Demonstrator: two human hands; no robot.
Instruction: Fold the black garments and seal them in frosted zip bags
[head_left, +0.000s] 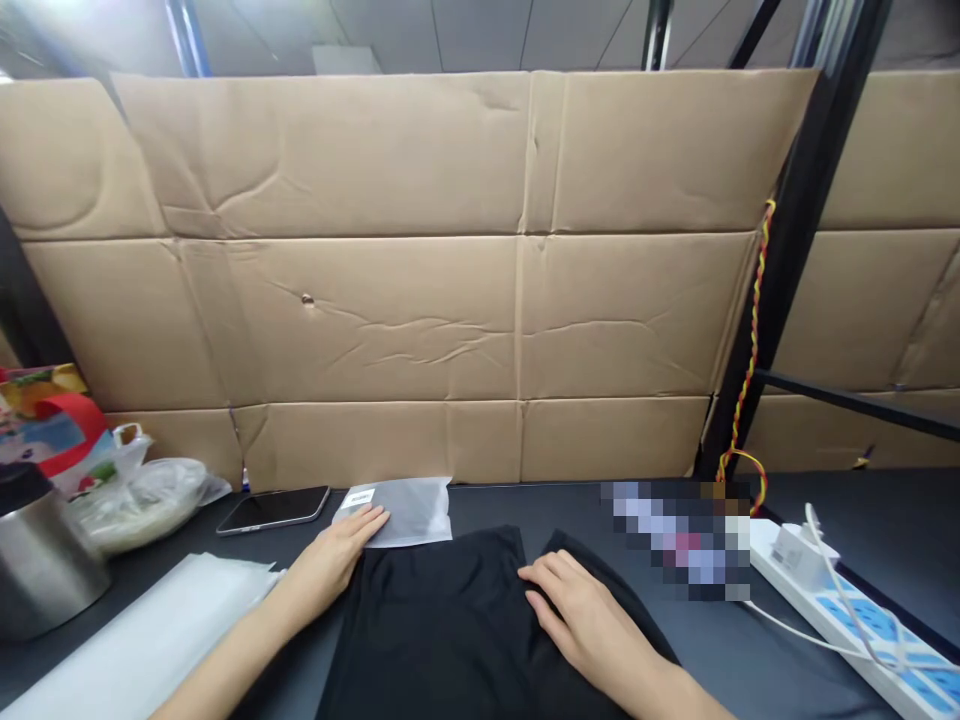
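Observation:
A black garment [442,620], which looks like trousers with two legs side by side, lies on the dark table in front of me. My left hand [352,540] rests with its fingers stretched out on the left part of a frosted plastic bag [416,510]. The bag has a small white label and lies flat just beyond the garment's far edge. On the right leg of the garment lies my right hand [574,605], palm down, thumb and fingers apart and slightly bent. Its fingertips touch the cloth near the gap between the legs.
To the left are a stack of white plastic bags [165,630], a phone [274,510], a steel flask [45,560] and a knotted clear bag [142,500]. A power strip [847,610] with cables lies right. A cardboard wall [412,320] and a black post [787,270] stand behind.

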